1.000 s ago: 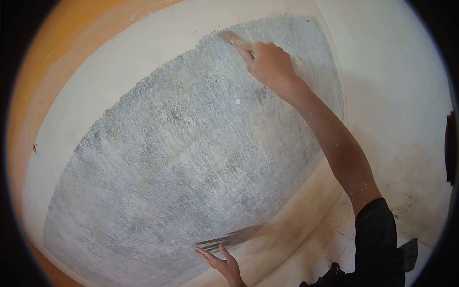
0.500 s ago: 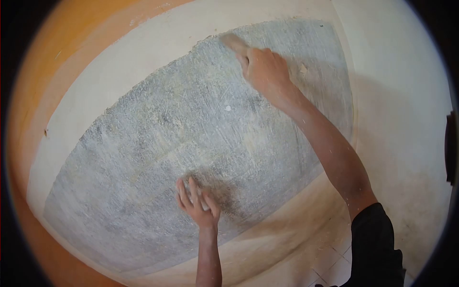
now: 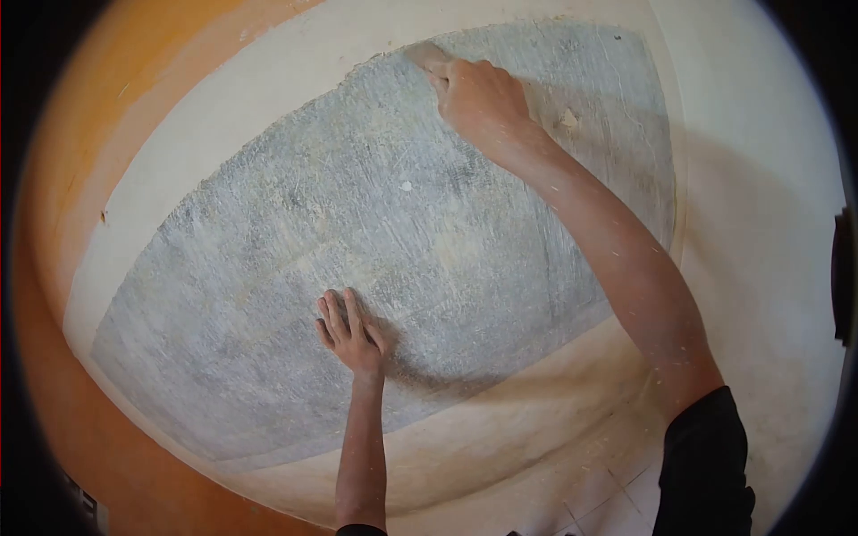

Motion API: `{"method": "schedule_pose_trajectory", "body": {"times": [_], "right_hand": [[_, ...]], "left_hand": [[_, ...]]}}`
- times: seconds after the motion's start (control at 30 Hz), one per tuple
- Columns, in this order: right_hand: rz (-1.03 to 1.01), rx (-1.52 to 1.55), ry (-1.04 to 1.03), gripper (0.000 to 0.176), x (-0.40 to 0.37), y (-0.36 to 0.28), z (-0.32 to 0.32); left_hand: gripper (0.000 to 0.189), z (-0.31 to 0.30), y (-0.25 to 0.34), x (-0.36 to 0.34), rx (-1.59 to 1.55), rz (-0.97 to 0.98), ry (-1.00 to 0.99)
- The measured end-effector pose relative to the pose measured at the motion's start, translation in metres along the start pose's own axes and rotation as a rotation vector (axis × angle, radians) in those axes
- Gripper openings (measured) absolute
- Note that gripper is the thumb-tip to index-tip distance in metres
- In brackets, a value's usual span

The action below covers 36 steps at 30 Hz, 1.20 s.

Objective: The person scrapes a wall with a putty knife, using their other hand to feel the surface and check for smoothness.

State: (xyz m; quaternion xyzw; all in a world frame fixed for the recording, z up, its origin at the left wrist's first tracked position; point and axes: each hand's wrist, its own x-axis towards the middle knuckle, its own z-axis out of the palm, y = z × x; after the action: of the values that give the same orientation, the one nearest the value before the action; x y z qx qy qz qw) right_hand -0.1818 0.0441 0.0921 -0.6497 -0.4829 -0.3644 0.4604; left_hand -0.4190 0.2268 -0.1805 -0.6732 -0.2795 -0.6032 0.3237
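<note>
A rough grey scraped patch (image 3: 268,259) covers much of the wall. My right hand (image 3: 483,100) is closed round a flat scraper (image 3: 427,57), whose blade lies at the patch's upper edge, against the cream coating (image 3: 349,40). The scraper is partly hidden by my fingers and slightly blurred. Lower on the patch, my left hand (image 3: 355,335) rests with its fingers spread and holds nothing. A small white spot (image 3: 406,186) shows on the patch between the hands.
Orange paint (image 3: 67,201) borders the cream area at the left. Floor tiles (image 3: 594,509) show at the bottom, below the wall's pale lower band (image 3: 536,389). A dark object (image 3: 842,277) stands at the far right edge. Small flecks are scattered in the air and on the right arm.
My right hand and the scraper have moved up and slightly left. My left hand now lies flatter and higher on the patch, with its fingers straighter. The view has shifted slightly.
</note>
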Motion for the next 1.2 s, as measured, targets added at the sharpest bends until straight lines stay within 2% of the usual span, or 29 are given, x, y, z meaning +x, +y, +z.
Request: {"method": "schedule_pose_trajectory", "body": {"times": [0.1,0.17,0.3,0.37,0.6,0.7,0.8,0.87,0.9,1.0,1.1,1.2], "right_hand": [[0.068,-0.006,-0.01,0.029,0.002,-0.005,-0.006],[0.014,0.06,0.024,0.027,-0.008,-0.003,-0.008],[0.035,0.032,-0.004,0.024,-0.01,-0.013,0.015],[0.012,0.034,0.043,0.022,0.003,-0.023,0.011],[-0.087,-0.035,0.02,0.016,-0.021,-0.028,0.023],[-0.119,0.062,0.126,0.017,-0.003,-0.032,0.025],[-0.132,0.027,0.093,0.016,-0.007,-0.045,0.03],[-0.054,0.057,-0.079,0.016,-0.037,-0.051,0.036],[-0.128,-0.025,0.117,0.016,-0.047,-0.045,0.055],[-0.113,0.08,0.117,0.023,-0.021,-0.048,0.054],[-0.133,0.037,0.168,0.024,0.014,-0.061,0.051],[-0.135,-0.003,0.107,0.016,-0.014,-0.067,0.041]], "left_hand": [[0.052,0.0,0.0,0.003,0.011,0.009,-0.011],[0.052,-0.001,-0.003,-0.001,0.013,0.02,-0.018],[0.054,0.0,0.0,-0.004,0.038,0.031,-0.022],[0.054,0.0,-0.002,0.0,0.051,0.028,-0.022],[0.055,-0.005,0.0,-0.003,0.03,0.019,-0.036],[0.055,-0.004,0.0,-0.002,0.023,0.033,-0.027],[0.055,-0.001,-0.004,-0.005,0.032,0.024,-0.026],[0.055,0.0,-0.003,-0.006,0.031,0.019,-0.033],[0.055,-0.002,-0.002,-0.006,0.025,0.019,-0.035],[0.055,-0.003,-0.004,-0.006,0.024,0.027,-0.015],[0.055,0.0,-0.003,-0.004,0.016,0.037,0.0],[0.054,-0.002,-0.005,-0.006,0.016,0.027,-0.011]]}}
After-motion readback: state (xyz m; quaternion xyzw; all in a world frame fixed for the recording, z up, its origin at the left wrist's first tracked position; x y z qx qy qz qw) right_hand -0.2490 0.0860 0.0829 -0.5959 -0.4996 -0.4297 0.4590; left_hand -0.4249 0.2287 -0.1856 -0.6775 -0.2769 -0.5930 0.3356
